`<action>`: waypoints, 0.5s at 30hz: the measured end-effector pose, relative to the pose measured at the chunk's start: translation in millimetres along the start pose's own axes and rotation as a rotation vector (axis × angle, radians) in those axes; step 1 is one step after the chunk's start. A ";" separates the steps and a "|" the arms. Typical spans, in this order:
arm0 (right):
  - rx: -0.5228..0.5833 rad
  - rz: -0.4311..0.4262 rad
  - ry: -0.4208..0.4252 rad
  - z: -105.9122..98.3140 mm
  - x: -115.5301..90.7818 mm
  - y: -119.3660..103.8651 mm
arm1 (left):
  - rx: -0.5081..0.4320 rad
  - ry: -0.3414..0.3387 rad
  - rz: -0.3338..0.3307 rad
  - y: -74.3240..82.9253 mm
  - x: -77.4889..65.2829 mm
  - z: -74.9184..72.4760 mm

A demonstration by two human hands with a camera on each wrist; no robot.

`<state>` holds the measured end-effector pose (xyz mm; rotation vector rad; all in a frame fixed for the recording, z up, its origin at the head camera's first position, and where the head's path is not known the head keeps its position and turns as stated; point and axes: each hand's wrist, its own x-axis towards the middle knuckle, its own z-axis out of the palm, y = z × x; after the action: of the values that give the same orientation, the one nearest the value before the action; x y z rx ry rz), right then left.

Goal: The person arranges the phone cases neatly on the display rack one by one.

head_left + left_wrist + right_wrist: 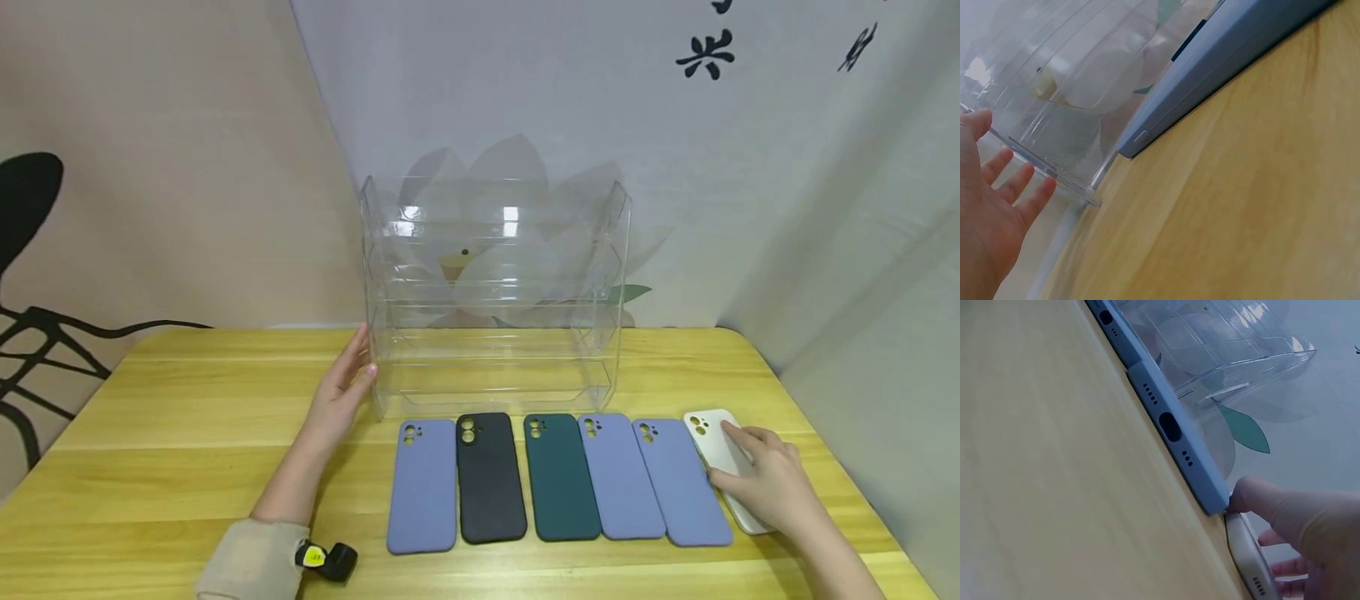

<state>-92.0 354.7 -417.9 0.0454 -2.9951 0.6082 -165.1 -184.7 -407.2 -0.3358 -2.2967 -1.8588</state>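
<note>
At the right end of a row of phone cases, my right hand (776,479) holds a white phone case (726,454) lying on the table. Its thumb is at the case's left edge and its other fingers reach over to the far side (1249,553). Close by on the left lies a lavender phone case (681,483), its charging-port end showing (1169,425). My left hand (341,400) touches the left side of a clear acrylic tiered rack (495,375). Its fingers (1038,200) are spread and fairly straight along that panel.
Further left in the row lie another lavender case (618,475), a dark green case (562,479), a black case (491,479) and a lavender case (422,487). They lie in front of the rack on the wooden table (150,467). A printed curtain (750,183) hangs behind.
</note>
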 end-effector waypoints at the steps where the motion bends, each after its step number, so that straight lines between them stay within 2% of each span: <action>1: 0.002 -0.002 0.013 0.1 0.1 -0.4 | -0.002 0.000 0.002 -0.2 -0.1 -0.1; 8: 0.006 -0.025 0.145 -2.4 0.1 -7.1 | 0.000 -0.001 0.009 -1.0 -1.0 -0.4; 15: 0.039 -0.024 0.281 -14.0 -2.0 -24.4 | 0.013 0.005 0.011 -0.9 -0.8 0.4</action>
<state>-87.9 337.7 -395.8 -0.0017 -2.7085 0.6140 -164.6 -184.5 -408.3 -0.3410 -2.2972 -1.8369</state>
